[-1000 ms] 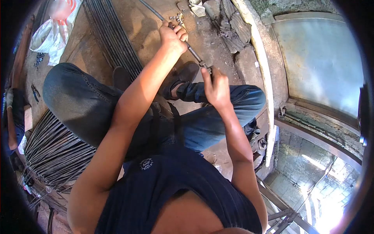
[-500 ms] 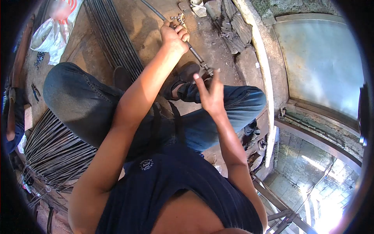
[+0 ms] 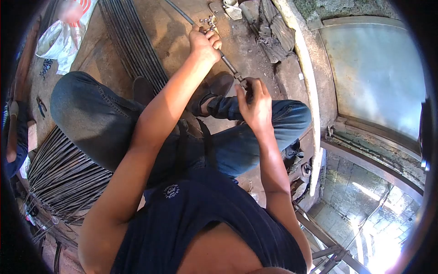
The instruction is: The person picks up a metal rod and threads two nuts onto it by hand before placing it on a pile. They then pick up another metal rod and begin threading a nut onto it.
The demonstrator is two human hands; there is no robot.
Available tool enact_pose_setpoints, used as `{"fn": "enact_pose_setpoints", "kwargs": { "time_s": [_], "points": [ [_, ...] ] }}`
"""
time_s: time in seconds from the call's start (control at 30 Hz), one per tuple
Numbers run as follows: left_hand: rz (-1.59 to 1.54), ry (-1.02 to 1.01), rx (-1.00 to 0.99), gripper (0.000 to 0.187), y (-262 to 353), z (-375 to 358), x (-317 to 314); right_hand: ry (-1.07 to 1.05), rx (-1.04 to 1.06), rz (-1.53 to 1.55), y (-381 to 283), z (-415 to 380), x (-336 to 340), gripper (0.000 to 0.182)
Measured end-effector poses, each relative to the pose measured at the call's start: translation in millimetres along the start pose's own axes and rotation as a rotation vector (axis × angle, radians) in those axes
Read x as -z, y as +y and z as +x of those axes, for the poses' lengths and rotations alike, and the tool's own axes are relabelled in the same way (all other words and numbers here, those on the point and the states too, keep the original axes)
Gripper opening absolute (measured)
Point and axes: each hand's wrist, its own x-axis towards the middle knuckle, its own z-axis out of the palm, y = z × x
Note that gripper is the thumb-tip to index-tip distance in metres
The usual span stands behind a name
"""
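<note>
A long dark metal rod (image 3: 182, 14) slants from the top of the view down to the right. My left hand (image 3: 205, 45) is wrapped round its middle part. At the rod's lower end is a metal fitting (image 3: 238, 77) with a nut-like shape. My right hand (image 3: 256, 102) is at this end, fingers curled round it and thumb on the near side; the fingers partly hide the tip. Several small metal nuts (image 3: 211, 21) lie on the ground just beyond my left hand.
Bundled dark rods (image 3: 132, 43) lie ahead; another rod bundle (image 3: 68, 173) is at left. Pliers (image 3: 41, 108) and a white plastic bag (image 3: 64, 43) lie farther left. A co-worker's arm (image 3: 13, 132) shows at the left edge. A pale pole (image 3: 310, 86) runs along the right.
My right hand has shifted slightly right and down, and its spread fingers have curled in round the rod's end. My left hand stays on the rod.
</note>
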Motion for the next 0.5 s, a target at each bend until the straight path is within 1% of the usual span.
{"fn": "enact_pose_setpoints", "kwargs": {
  "time_s": [0.07, 0.13, 0.17, 0.2, 0.27, 0.3, 0.37, 0.4, 0.47, 0.5],
  "points": [
    [-0.002, 0.008, 0.008, 0.04, 0, -3, -2, -0.013, -0.014, -0.013, 22, -4, -5, 0.038],
    [-0.005, 0.016, 0.01, 0.04, 0, -1, -2, -0.469, -0.821, 0.704, 19, 7, -1, 0.032],
    [-0.005, -0.002, 0.005, 0.039, 0, 1, -1, -0.214, -0.473, 0.289, 7, 0, 1, 0.029],
    [-0.005, -0.017, -0.001, 0.039, 2, -1, -1, -0.022, -0.249, 0.263, 1, -1, -5, 0.03],
    [-0.012, -0.014, -0.001, 0.038, 2, -2, -2, 0.125, 0.005, 0.168, -11, 3, -3, 0.031],
    [-0.013, -0.011, 0.004, 0.037, 2, -3, -2, 0.122, 0.004, 0.167, -7, 1, -2, 0.031],
    [-0.022, -0.011, 0.01, 0.037, 2, -6, -4, -0.193, -0.486, 0.271, 12, -6, -3, 0.031],
    [-0.031, -0.011, 0.015, 0.036, 2, -6, -4, -0.271, -0.651, 0.537, 16, -1, -2, 0.034],
    [-0.031, 0.002, 0.012, 0.036, 3, -6, -5, -0.057, -0.281, 0.226, 6, -6, -7, 0.032],
    [-0.031, 0.016, 0.012, 0.035, 2, -6, -5, -0.057, -0.282, 0.225, 5, -5, -9, 0.032]
  ]
}}
